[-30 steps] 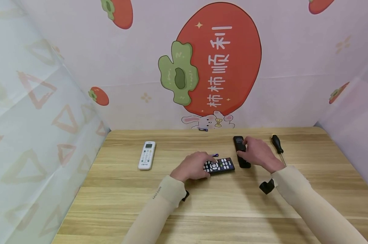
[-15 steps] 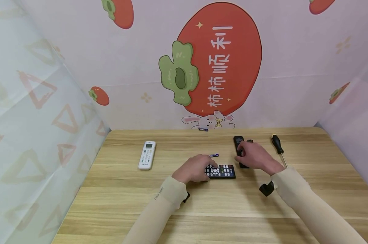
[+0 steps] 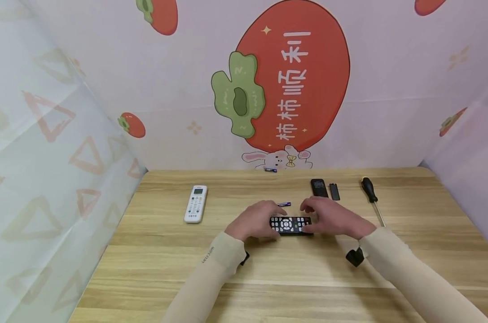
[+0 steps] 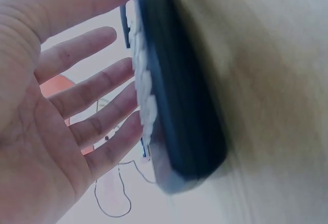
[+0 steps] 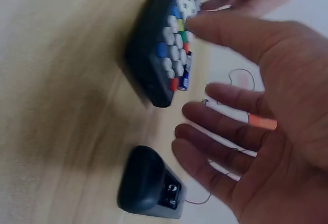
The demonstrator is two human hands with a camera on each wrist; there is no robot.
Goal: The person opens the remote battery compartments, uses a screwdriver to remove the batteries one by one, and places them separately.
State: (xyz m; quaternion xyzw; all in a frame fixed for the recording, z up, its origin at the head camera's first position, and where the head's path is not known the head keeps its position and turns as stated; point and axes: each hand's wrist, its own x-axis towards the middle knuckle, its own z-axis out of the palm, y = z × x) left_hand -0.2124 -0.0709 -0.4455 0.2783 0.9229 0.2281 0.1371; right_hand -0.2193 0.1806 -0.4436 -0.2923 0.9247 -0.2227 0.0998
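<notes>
I have both sleeves reaching in from the near edge, and everything I place goes by the black multi-button remote (image 3: 290,225), crosswise on the table (image 3: 244,273), buttons up. The left hand (image 3: 255,220) is at its left end, thumb on the near long side, fingers loosely stretched toward the far side. The right hand (image 3: 333,218) is at its right end, thumb over the buttons, fingers spread and apart from the far side. Neither grip is curled round the remote: I read both as loose and wide. Both wrist views are blurred, so I can't tell how firmly the thumbs press, or whether the remote sits flat or slightly raised.

The step in hand, as I judge it, is settling both hands on this remote; a next move would call for bringing the right fingers in to meet its far side and steadying both ends before any lift or turn.

Beyond the remote and to its right lies a screwdriver (image 3: 371,195); well to its left, a white remote with a small display (image 3: 195,204). Just beyond the remote is a blue battery (image 3: 284,204), easily knocked by the fingers. Behind the right hand, a second black remote (image 3: 319,187) lies face down, its battery compartment bare in the right wrist view, with what looks like its cover (image 3: 334,191) beside it. Farther beyond, another battery (image 3: 270,170) lies at the foot of the persimmon-printed backdrop (image 3: 324,94).
</notes>
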